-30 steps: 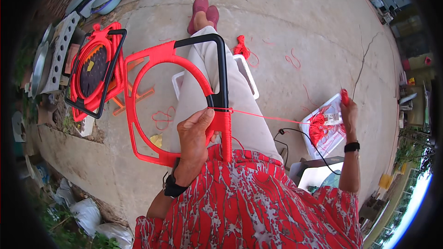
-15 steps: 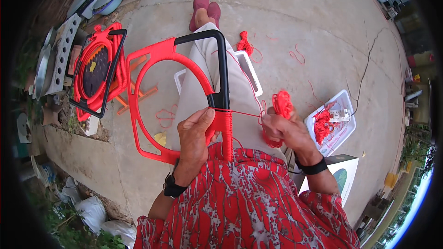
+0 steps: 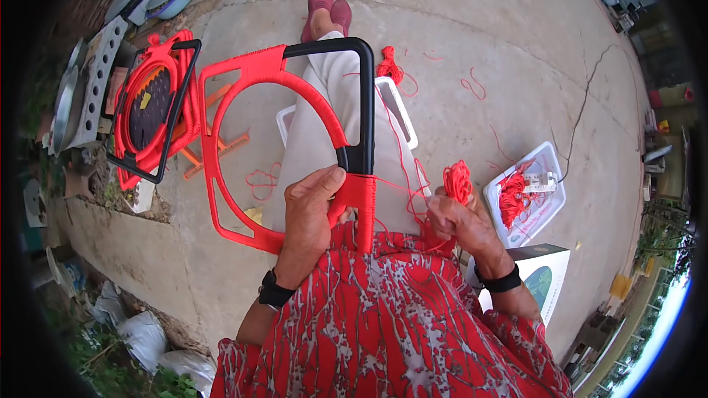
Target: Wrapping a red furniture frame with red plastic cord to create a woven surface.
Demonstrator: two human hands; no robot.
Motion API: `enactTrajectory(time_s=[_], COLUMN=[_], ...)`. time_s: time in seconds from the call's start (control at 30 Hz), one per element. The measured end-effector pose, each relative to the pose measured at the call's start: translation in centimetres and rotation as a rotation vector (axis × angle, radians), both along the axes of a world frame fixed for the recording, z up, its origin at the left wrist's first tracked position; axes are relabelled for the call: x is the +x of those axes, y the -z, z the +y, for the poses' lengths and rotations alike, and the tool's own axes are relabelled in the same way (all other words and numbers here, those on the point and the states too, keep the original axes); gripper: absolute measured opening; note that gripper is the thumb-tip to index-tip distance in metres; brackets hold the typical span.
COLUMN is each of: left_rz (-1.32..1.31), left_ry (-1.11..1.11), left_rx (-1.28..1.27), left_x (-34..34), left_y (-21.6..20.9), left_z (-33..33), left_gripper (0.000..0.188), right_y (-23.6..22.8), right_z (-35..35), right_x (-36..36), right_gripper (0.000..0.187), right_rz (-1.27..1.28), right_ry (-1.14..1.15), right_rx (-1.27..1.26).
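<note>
The frame (image 3: 359, 158), red-wrapped except for its black upper right corner, is held over the person's lap. The left hand (image 3: 311, 206) is closed on its lower part, thumb across the front. Well to its right, the right hand (image 3: 463, 222) has its fingers curled tight around a bundle of red cord (image 3: 457, 180), and 1 slack strand (image 3: 402, 187) crosses between the 2 hands.

From here it looks like winding cord around the frame's side bar is the step in hand; the next turn would call for taking up that slack while the left hand pins the wrap.

Beyond the right hand, a white basket (image 3: 544, 212) holds tangled red cord (image 3: 512, 199) and a white power strip (image 3: 542, 182). Another white tray (image 3: 399, 107), ahead of the hands, is half behind the legs; I can't tell its contents. Far left of the left hand stand more red frames (image 3: 187, 114).
</note>
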State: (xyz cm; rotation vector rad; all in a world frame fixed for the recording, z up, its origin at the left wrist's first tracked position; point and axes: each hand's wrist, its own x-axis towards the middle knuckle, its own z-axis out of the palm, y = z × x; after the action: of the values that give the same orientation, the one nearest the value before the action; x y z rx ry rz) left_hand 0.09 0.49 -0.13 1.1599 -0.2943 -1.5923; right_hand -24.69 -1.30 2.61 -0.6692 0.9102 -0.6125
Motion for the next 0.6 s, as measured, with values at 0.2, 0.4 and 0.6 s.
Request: enactTrajectory(time_s=[0.2, 0.4, 0.6], left_rz=[-0.020, -0.008, -0.014], left_ry=[-0.043, -0.014, -0.008], left_rx=[0.021, 0.008, -0.004], left_x=[-0.3, -0.1, -0.2], left_y=[0.4, 0.5, 0.5], left_z=[-0.1, -0.1, 0.0], left_gripper=[0.029, 0.028, 0.028], right_y=[-1.7, -1.2, -1.0], right_z=[-3.2, -3.1, -2.8], right_x=[2.9, 6.7, 8.0], right_gripper=[0.025, 0.022, 0.014], right_rz=[0.633, 0.402, 0.380], right_ry=[0.125, -0.016, -0.037], right_rx=[-0.485, -0.359, -0.220])
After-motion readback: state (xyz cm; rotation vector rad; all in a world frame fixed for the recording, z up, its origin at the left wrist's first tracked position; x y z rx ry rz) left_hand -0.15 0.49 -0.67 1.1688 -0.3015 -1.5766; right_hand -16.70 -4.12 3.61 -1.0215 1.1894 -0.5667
